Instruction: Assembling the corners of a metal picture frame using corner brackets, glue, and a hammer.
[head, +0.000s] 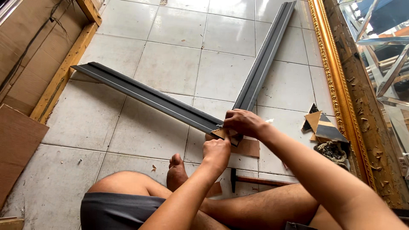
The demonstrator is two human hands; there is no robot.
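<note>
Gilded frame (pixel 336 85), wood offcuts (pixel 321 123), hammer (pixel 251 180) beside grey mouldings (pixel 145 96).

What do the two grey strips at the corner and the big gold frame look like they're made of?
Grey strips: probably painted wood or plastic moulding, with a matt, even grey face and straight grooves; which one is unclear. Gold frame: likely wood with a glossy gilt finish, beaded edge and a rough brownish back face.

Two grey frame mouldings (pixel 147 96) lie flat on white tiles — mitred ends meeting in a V.
</note>
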